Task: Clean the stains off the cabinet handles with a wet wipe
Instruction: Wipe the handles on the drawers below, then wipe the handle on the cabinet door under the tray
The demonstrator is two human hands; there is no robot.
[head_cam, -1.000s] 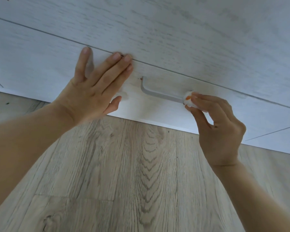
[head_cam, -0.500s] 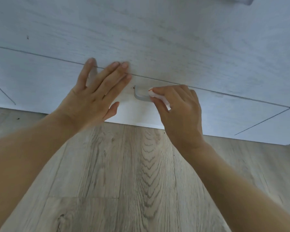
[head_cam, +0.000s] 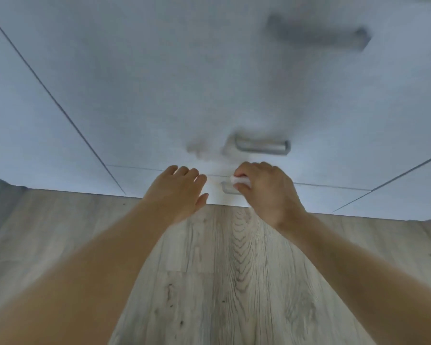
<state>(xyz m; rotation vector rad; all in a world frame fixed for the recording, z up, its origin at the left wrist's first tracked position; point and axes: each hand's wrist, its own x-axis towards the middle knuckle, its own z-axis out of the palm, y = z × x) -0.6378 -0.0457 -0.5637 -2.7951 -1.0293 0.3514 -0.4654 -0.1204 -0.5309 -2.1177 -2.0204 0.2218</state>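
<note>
Right hand pinches a white wipe against the lowest handle, hiding most of it. Left hand lies flat, fingers straight, on the cabinet. Two upper handles are blurred. Below, wood-grain floor.
</note>
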